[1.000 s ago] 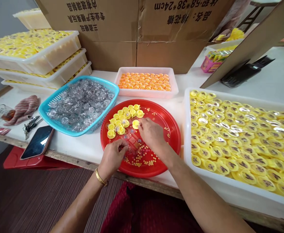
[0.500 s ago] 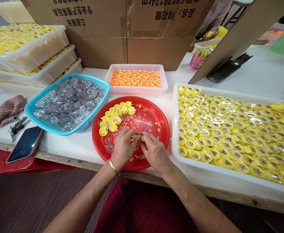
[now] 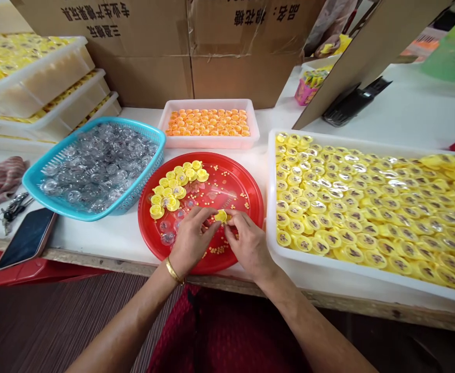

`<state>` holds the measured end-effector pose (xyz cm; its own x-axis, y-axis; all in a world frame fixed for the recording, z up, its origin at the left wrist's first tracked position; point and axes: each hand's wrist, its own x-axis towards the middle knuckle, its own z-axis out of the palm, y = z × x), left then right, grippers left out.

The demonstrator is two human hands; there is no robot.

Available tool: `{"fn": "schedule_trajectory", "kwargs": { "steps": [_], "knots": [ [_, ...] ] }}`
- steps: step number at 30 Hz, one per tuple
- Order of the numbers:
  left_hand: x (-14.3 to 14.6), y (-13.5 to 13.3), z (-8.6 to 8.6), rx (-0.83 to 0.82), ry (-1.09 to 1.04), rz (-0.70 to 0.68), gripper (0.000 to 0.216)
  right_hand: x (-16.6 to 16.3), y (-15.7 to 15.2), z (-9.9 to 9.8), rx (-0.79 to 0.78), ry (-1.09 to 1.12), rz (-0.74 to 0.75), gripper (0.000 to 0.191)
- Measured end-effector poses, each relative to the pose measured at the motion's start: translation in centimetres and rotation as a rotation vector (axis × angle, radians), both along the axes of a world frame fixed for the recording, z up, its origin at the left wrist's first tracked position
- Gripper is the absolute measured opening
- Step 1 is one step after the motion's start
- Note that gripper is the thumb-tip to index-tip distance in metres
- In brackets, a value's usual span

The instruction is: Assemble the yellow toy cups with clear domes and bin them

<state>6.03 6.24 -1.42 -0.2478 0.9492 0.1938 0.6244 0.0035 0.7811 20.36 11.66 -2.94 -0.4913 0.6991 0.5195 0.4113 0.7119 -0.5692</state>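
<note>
Both my hands meet over the near half of a red round tray. My left hand and my right hand pinch one small yellow cap between their fingertips. A cluster of yellow caps lies on the tray's far left part. A few clear lids and many tiny yellow beads are scattered on the tray near my hands.
A blue basket of clear lids stands left of the tray. A white tray of orange pieces lies behind. A big white tray of yellow capsules fills the right. Stacked white trays, cardboard boxes, a phone, keys and a cloth surround them.
My right hand came back from the yellow caps with one cap, and my left hand moved in to meet it near the tray's middle. The view shifted right.
</note>
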Motion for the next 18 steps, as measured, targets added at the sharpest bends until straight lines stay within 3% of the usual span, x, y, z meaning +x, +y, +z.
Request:
{"fn": "schedule_trajectory", "kwargs": {
  "steps": [4,9,11,15,18],
  "knots": [
    [0.2,0.6,0.6,-0.055,0.012,-0.055,0.004,0.1,-0.2,0.0,-0.034,-0.009,0.007,0.016],
    [0.6,-1.1,0.7,-0.141,0.002,-0.139,0.007,0.3,0.0,-0.5,-0.203,0.118,-0.107,0.009],
    [0.0,-1.9,0.7,-0.109,0.029,-0.137,0.011,0.2,0.0,-0.6,-0.319,0.208,-0.136,0.007],
    [-2.5,-2.1,1.0,-0.066,0.195,0.1,0.009,-0.3,-0.2,-0.1,-0.672,0.48,-0.082,0.016],
    [-3.8,-1.0,0.9,-0.142,0.44,0.062,0.011,-0.6,-0.3,0.5,-0.896,0.648,-0.022,0.024]
  ]
}}
